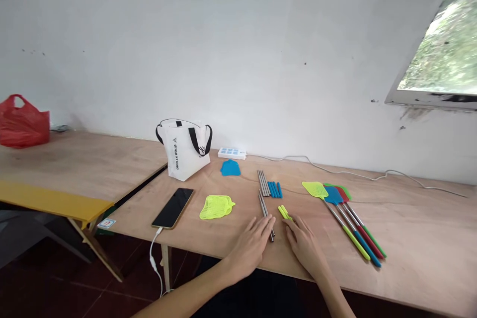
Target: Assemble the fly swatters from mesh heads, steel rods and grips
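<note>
My left hand lies with fingers stretched over two thin metal rods, covering their middle; their near ends show beside the fingers. My right hand rests on the table, thumb and fingers apart, fingertips touching the near ends of the yellow-green handle grips. Beyond the hands lie several more metal rods side by side, next to blue handle grips. Left of them are yellow-green fly swatter heads, stacked, and blue swatter heads farther back.
Several assembled fly swatters lie on the right. A phone with a white cable lies near the left edge. A white bag and a power strip stand near the wall. A red plastic bag sits on the other table.
</note>
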`<action>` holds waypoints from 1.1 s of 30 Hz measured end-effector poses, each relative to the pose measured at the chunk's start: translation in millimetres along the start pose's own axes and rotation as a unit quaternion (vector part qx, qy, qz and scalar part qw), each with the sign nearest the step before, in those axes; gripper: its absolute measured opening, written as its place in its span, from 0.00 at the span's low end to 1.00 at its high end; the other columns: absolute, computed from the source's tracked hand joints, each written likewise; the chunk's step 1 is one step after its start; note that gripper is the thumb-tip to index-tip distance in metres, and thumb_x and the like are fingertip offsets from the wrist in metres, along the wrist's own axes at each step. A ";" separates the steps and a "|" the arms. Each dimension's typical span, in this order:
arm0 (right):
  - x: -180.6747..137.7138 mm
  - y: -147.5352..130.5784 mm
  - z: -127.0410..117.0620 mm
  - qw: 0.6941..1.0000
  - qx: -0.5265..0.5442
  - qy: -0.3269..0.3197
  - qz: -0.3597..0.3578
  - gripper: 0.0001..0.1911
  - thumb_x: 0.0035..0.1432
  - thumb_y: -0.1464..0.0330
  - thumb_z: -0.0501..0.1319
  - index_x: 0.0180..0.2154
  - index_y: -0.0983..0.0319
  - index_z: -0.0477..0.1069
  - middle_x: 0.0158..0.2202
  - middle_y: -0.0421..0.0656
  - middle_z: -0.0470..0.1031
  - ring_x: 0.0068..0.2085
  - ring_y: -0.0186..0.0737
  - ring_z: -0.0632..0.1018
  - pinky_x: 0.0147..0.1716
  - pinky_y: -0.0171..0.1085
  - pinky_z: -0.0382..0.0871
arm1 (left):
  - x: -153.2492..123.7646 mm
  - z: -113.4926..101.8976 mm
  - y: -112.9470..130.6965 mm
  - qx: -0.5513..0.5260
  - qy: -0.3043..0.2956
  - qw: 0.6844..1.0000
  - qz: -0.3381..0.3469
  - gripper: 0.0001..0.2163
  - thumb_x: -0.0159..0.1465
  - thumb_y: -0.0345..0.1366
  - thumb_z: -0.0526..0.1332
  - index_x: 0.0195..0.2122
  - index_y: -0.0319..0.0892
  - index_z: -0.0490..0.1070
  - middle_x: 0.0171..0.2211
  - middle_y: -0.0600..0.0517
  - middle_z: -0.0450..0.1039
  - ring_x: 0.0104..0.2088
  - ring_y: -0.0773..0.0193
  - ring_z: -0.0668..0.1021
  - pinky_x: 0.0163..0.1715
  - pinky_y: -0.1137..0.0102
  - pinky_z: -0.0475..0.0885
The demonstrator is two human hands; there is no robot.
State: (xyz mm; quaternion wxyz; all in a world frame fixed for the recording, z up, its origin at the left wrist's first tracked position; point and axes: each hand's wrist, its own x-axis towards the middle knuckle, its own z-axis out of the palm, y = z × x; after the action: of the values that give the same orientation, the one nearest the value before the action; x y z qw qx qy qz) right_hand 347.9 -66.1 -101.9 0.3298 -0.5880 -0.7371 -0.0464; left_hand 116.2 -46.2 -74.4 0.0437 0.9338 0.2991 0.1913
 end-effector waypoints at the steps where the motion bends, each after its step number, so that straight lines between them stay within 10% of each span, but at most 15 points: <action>1: 0.2 -0.7 -0.9 1.000 0.001 -0.002 0.001 0.18 0.69 0.67 0.49 0.52 0.54 0.74 0.56 0.46 0.74 0.56 0.46 0.75 0.56 0.48 0.73 | 5.6 -4.4 -6.5 0.001 -0.006 1.000 0.000 0.42 0.60 0.18 0.47 0.74 0.46 0.36 0.74 0.49 0.45 0.73 0.60 0.53 0.70 0.56 0.51; 10: -0.4 1.1 1.2 1.000 -0.006 0.005 0.009 0.18 0.67 0.68 0.50 0.53 0.53 0.73 0.56 0.46 0.74 0.54 0.47 0.76 0.54 0.48 0.73 | 38.7 -31.4 -44.8 -0.025 -0.022 0.999 0.035 0.12 0.74 0.39 0.55 0.52 0.53 0.76 0.51 0.52 0.76 0.52 0.58 0.77 0.64 0.56 0.60; 15: 0.1 8.1 5.8 0.999 0.007 0.023 0.028 0.17 0.67 0.69 0.50 0.49 0.55 0.74 0.50 0.47 0.76 0.49 0.46 0.78 0.51 0.46 0.74 | 9.6 -21.6 -34.3 -0.051 0.020 0.998 -0.037 0.11 0.73 0.39 0.57 0.53 0.54 0.76 0.45 0.52 0.74 0.47 0.59 0.75 0.50 0.65 0.69; 33: -1.9 11.4 8.5 0.998 -0.055 0.027 -0.005 0.19 0.70 0.65 0.47 0.57 0.56 0.68 0.55 0.47 0.74 0.55 0.48 0.75 0.54 0.49 0.70 | 0.1 -24.1 -28.7 -0.079 0.029 0.993 -0.081 0.21 0.68 0.26 0.53 0.58 0.50 0.72 0.53 0.51 0.73 0.52 0.57 0.74 0.56 0.60 0.66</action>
State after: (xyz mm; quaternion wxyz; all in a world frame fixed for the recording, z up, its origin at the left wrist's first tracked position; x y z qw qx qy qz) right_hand 354.6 -60.3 -113.2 0.3160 -0.6006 -0.7271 -0.1041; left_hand 91.5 -23.5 -57.8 0.1239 0.8941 0.3593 0.2368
